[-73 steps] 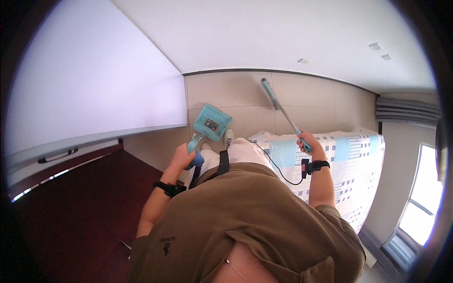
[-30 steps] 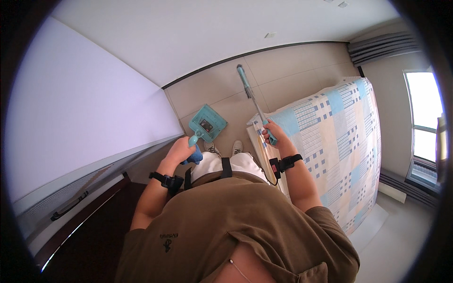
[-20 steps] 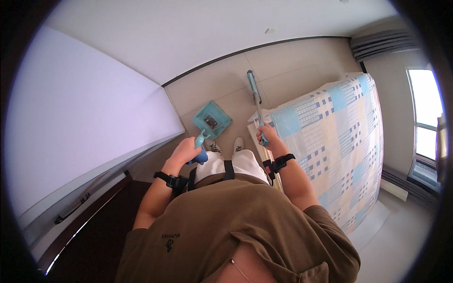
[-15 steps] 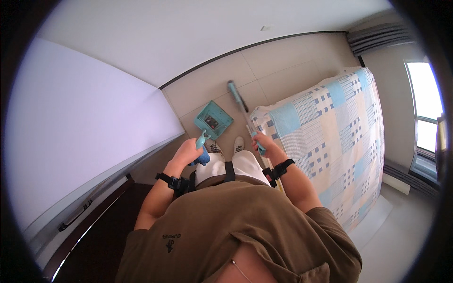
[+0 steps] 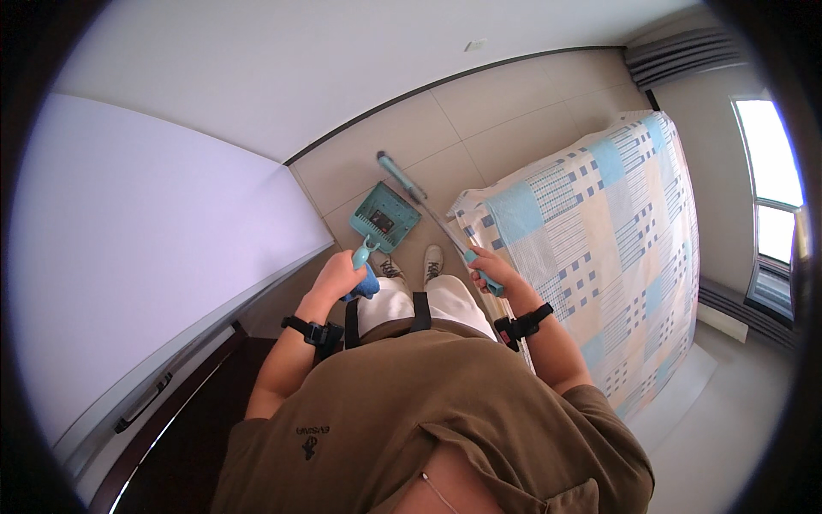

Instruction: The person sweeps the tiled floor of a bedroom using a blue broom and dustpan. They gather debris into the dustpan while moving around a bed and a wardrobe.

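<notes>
My left hand is closed around the top of the teal handle of a dustpan, whose pan rests on the floor in front of my feet. Dark debris shows inside the pan. Beside the same hand is a dark blue, cloth-like thing; whether the hand grips it too is hidden. My right hand grips the teal grip of a broom with a thin grey stick. The broom's head lies just beyond the pan's far right edge, slanting toward the wall.
On the right stands a bed with a checkered blue and beige cover, close to my right arm. A large white panel rises on the left. The far wall has a dark skirting strip, and tiled floor runs along it.
The broom head has swung left, closer to the dustpan, while my right hand has moved right and slightly nearer to me. The dustpan and my left hand have hardly moved.
</notes>
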### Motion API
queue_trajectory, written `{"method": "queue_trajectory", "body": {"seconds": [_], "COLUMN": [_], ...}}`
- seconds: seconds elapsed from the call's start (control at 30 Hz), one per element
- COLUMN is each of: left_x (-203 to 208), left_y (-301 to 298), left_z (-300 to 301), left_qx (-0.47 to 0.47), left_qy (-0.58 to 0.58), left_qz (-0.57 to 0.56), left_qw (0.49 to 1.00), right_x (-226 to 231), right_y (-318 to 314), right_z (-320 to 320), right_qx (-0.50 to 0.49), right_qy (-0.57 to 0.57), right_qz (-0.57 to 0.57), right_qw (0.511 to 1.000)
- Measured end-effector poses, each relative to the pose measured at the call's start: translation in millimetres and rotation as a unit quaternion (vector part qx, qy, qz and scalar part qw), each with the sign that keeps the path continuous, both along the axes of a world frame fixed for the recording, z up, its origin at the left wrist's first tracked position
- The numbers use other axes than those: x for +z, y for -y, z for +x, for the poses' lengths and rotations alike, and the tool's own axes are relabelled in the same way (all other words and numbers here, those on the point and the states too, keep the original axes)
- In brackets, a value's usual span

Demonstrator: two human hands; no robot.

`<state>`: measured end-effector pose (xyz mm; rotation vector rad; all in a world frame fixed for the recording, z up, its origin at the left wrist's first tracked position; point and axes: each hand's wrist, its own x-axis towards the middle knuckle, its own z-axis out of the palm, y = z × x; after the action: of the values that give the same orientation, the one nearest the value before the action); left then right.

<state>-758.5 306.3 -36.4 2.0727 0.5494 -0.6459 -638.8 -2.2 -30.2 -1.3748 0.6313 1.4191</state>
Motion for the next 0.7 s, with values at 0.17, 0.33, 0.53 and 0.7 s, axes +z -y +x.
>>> {"method": "queue_trajectory", "body": {"seconds": [0.17, 0.33, 0.53, 0.7], "left_x": [-2, 5, 1, 1], "left_y": [0, 1, 3, 4], "left_z": [-5, -7, -12, -9], "left_qx": [0.008, 0.005, 0.005, 0.012], "left_qy": [-0.003, -0.022, -0.019, -0.018], "left_qz": [-0.005, -0.005, -0.007, -0.005], "left_qw": [1.000, 1.000, 1.000, 1.000], "right_x": [-24, -69, -66, -52], "right_y": [-15, -27, -51, -70], "right_z": [1, 9, 18, -5], "right_qx": [-0.067, -0.149, -0.312, -0.309], "right_qy": [0.076, 0.100, -0.003, -0.113], "right_qz": [-0.022, -0.046, 0.040, 0.048], "right_qw": [0.995, 0.983, 0.949, 0.943]}}
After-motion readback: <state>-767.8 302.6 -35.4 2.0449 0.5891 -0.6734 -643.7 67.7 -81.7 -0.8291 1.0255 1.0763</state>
